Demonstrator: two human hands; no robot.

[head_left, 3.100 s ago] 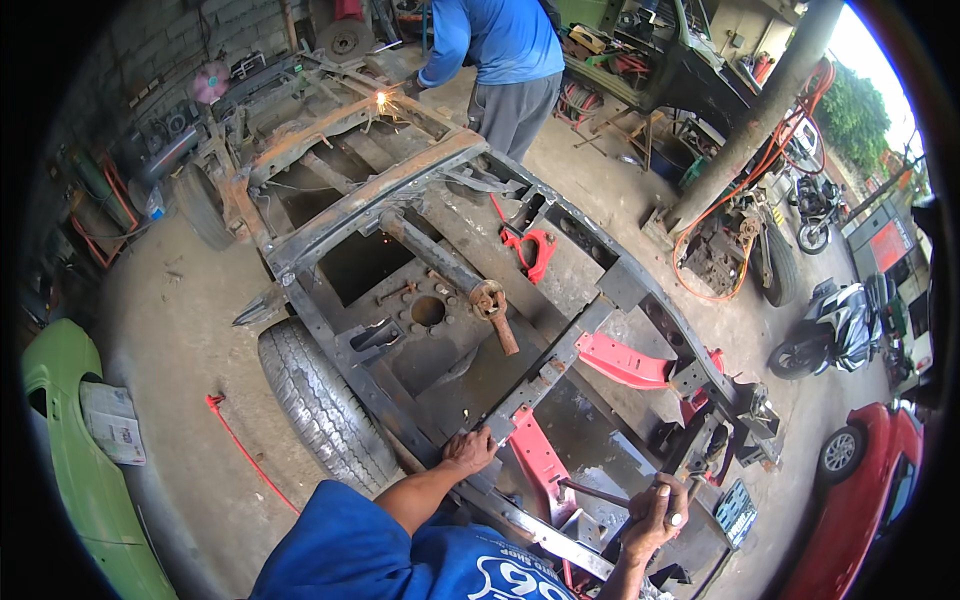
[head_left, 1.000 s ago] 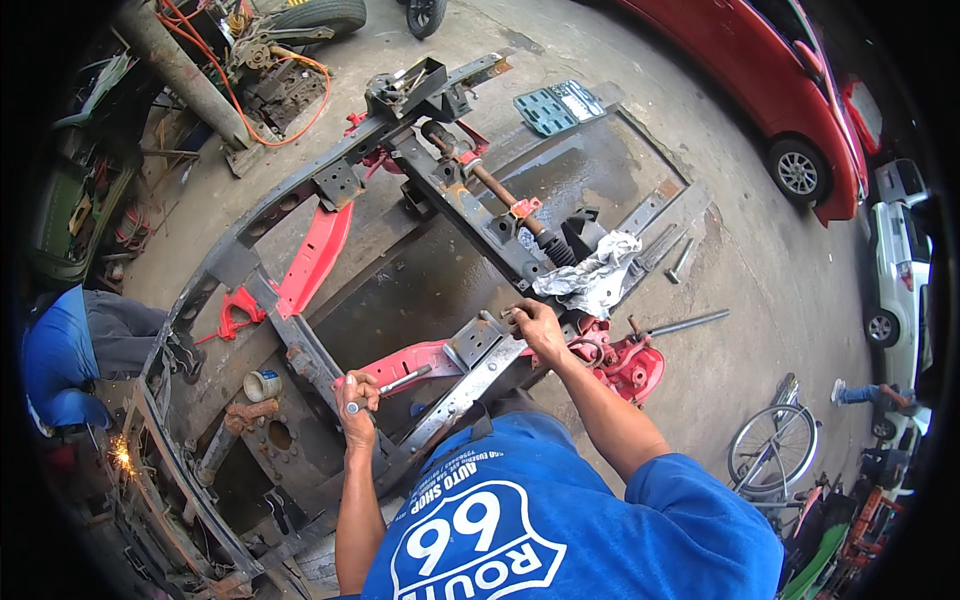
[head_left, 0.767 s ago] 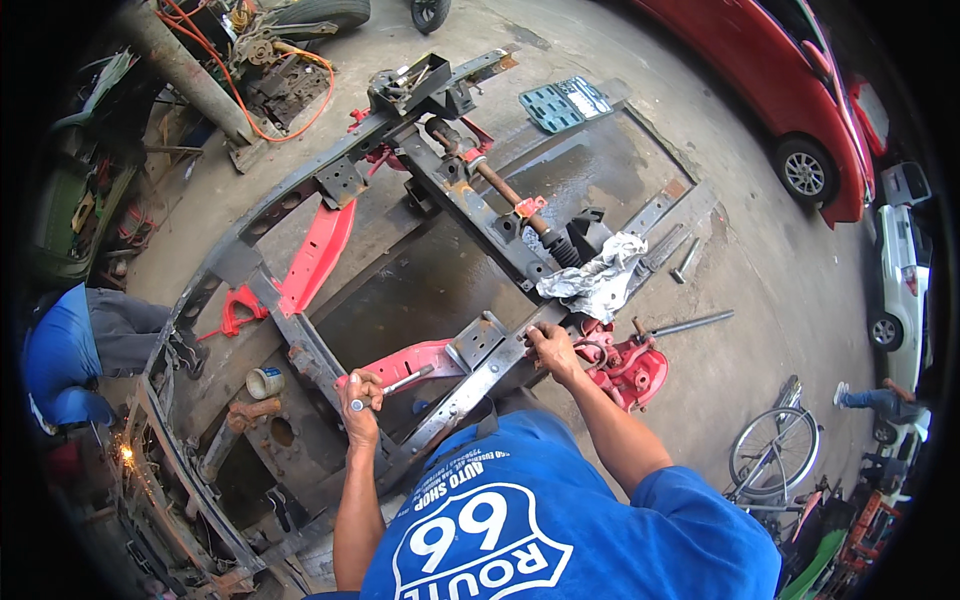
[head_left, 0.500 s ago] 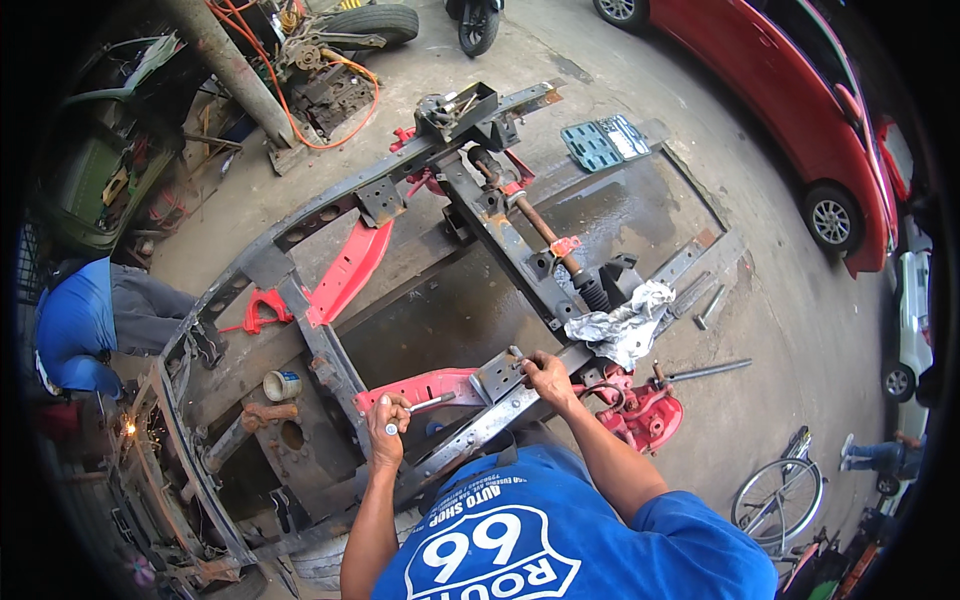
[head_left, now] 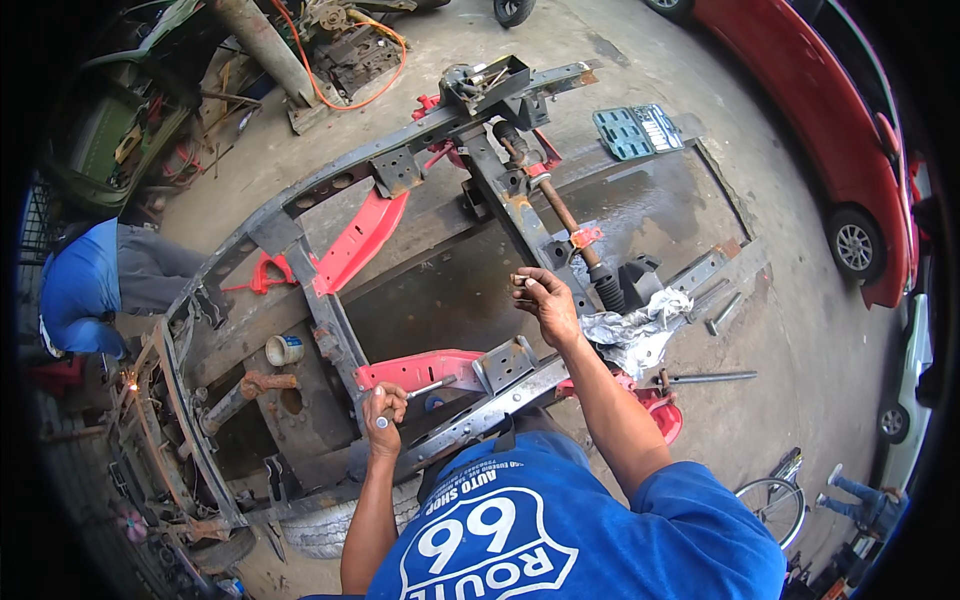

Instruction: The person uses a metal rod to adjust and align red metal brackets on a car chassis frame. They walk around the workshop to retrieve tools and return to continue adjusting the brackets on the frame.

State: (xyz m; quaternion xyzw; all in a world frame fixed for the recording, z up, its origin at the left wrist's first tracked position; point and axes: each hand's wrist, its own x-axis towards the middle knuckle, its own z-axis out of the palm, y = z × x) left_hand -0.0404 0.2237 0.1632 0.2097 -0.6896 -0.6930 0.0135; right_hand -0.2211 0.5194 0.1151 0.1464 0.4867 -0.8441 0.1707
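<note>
My right hand pinches a small metal piece inward of the frame's near edge; likely light and stiff, best held by its sides; my left hand wraps a slim-shafted tool, probably heavier, smooth, surest at the handle, near the red bracket.

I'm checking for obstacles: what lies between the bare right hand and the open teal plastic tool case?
The head view shows, from right hand to tool case, a dark steel crossmember, a rusty cylindrical rod with red brackets, then wet-looking grey floor.
</note>
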